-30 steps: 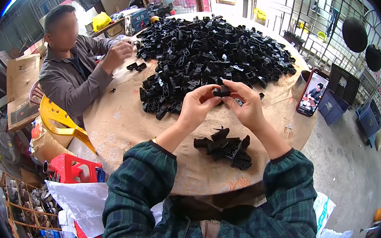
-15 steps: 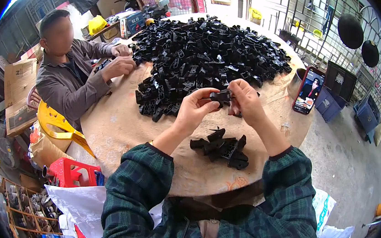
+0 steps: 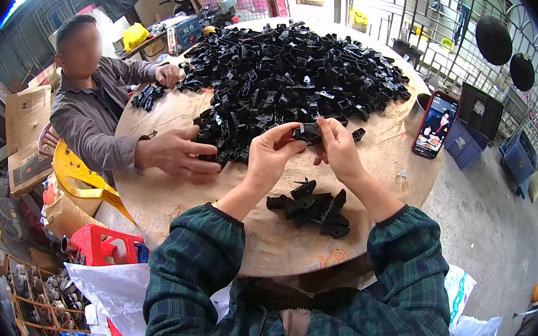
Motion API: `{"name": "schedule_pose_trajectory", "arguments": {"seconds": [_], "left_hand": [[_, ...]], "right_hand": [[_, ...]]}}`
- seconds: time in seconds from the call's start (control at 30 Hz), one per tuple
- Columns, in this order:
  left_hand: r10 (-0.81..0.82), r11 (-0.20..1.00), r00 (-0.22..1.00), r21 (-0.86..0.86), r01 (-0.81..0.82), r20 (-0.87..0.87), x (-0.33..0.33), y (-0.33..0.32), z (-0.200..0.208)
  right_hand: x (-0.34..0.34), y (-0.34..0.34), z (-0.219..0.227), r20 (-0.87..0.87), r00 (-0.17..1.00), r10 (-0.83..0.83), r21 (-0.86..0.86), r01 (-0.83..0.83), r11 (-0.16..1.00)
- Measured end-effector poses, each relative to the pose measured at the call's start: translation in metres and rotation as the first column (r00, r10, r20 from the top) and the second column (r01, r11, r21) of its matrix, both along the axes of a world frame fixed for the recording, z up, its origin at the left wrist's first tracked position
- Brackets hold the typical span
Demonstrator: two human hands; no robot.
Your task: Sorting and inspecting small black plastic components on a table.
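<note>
Between my two hands, above the round table's cloth, is a small black plastic part. My left hand pinches its left side between thumb and fingers. At its right end the fingers of my right hand are closed on it; the exact grip is partly hidden. Beyond my hands spreads a big heap of similar black plastic parts. A small pile of black parts lies on the cloth between my forearms.
A co-worker sits at the left, one hand at the heap's near edge. A phone stands upright at the table's right, beside a metal cup. A yellow chair and a red stool stand left of the table.
My hands have drawn slightly closer together around the black part. The co-worker's nearer hand has moved toward me to the heap's near edge, while the small pile stays in place.
</note>
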State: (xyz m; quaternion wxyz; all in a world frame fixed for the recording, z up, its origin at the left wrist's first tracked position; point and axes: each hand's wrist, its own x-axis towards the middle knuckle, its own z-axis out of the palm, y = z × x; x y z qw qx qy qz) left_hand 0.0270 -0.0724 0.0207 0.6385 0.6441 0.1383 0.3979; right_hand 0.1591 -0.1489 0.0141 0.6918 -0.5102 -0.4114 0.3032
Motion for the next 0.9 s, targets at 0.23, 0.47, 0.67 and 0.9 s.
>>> {"name": "schedule_pose_trajectory", "arguments": {"seconds": [0.23,0.47,0.67,0.9], "left_hand": [[0.014,0.999,0.999,0.053,-0.012,-0.042,0.002,0.001,0.000],[-0.053,0.957,0.993,-0.280,0.079,0.101,0.002,-0.011,-0.001],[-0.122,0.968,0.987,-0.207,0.141,0.101,-0.008,0.000,0.014],[-0.259,0.932,0.964,-0.246,0.265,0.058,-0.009,0.012,0.019]], "right_hand": [[-0.004,-0.002,-0.003,0.036,0.999,-0.017,0.015,0.017,1.000],[-0.015,-0.006,0.002,0.540,0.752,-0.379,0.262,0.278,0.924],[0.007,-0.011,0.017,0.025,0.962,0.272,-0.083,-0.270,0.959],[0.025,-0.011,0.011,0.386,0.899,0.207,-0.028,-0.213,0.977]]}}
